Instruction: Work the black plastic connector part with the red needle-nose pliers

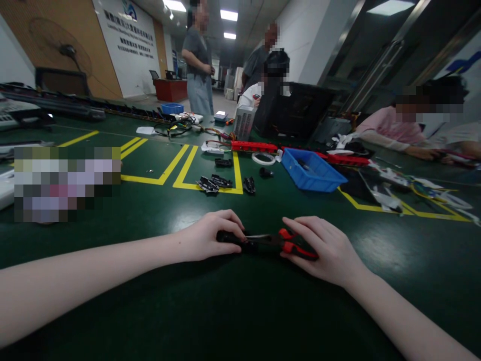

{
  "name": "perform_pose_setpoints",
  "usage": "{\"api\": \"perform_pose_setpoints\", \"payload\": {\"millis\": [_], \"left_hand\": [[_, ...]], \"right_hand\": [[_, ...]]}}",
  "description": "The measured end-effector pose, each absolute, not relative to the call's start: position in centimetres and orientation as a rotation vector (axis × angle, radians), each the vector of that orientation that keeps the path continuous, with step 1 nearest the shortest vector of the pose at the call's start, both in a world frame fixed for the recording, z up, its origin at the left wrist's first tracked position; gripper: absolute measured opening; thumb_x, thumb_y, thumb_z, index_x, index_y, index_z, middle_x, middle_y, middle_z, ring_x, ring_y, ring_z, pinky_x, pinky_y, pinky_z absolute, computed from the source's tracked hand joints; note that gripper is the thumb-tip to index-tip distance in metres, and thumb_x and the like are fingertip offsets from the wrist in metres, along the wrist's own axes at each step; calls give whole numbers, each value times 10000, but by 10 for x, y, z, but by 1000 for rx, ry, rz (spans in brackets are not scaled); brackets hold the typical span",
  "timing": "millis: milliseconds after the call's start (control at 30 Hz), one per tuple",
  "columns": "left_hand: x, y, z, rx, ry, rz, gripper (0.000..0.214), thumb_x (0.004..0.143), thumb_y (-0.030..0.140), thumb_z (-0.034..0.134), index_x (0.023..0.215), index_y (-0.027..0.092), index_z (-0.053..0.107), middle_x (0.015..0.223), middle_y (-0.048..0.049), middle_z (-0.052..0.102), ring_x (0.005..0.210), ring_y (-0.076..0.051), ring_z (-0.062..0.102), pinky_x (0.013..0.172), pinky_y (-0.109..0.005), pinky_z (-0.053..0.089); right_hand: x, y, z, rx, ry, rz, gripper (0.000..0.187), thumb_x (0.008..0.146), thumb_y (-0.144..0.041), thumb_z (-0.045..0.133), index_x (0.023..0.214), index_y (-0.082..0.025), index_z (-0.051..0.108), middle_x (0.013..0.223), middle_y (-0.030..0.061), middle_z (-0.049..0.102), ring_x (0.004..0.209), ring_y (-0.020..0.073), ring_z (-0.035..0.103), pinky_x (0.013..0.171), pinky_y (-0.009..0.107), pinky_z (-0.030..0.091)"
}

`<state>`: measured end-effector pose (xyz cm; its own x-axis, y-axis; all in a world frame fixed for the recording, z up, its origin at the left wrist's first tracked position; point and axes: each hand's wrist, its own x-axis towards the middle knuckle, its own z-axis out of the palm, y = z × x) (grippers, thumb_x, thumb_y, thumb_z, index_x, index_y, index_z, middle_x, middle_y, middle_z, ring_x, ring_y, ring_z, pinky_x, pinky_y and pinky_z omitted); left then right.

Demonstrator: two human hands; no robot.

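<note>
My left hand (214, 235) is closed around a small black part (227, 236), its thumb and fingers gripping the sides just above the green table. In my right hand (326, 245) is a pair of pliers with red and black handles (298, 249). The pliers' long jaws point left and reach the end of the black part by my left fingertips. I cannot make out whether the jaws grip it or only touch it. Beyond my hands, several small black plastic pieces (208, 184) lie around a yellow-taped square.
A blue bin (313, 173) stands ahead to the right, beside a white tape roll (263, 159). Red strips (255, 146), cables (210, 131) and a black computer case (293, 110) lie farther back. People are across the table, one in pink sleeves (391, 128) at right.
</note>
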<state>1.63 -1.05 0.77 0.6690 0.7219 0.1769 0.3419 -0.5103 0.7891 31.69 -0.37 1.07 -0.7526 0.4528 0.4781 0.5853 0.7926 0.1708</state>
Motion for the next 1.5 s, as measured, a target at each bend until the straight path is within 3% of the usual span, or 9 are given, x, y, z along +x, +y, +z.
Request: {"api": "perform_pose_setpoints", "payload": {"millis": [167,733,1167,1500], "left_hand": [[17,-11,10,2112,827,637,149,854,181,685,999,198,718,1141,-62,584,1054,-208,594,935,-377,498],[17,-7,5,2132,821,608,155,838,221,701,991,205,719,1169,-68,575,1082,-227,582,962,-409,480],[18,-12,5,2312,818,561,220,879,213,661,1093,205,612,1183,-69,569,1099,-224,552,955,-388,472],[20,-14,9,2366,861,457,176,958,291,537,1110,203,537,1090,-50,577,908,-196,590,749,-304,469]], "right_hand": [[318,-4,11,-758,-2569,-374,408,839,-403,648,1164,-162,594,1034,134,670,885,238,656,719,373,554],[316,-8,14,-845,-2626,-206,346,832,-398,633,1085,-165,601,970,107,678,838,215,646,705,343,552],[316,-9,14,-865,-2644,-205,332,857,-390,607,1083,-148,585,963,113,662,825,219,635,694,349,547],[315,-12,15,-903,-2618,-131,339,846,-410,625,1079,-167,582,977,104,662,834,213,641,698,339,548]]}}
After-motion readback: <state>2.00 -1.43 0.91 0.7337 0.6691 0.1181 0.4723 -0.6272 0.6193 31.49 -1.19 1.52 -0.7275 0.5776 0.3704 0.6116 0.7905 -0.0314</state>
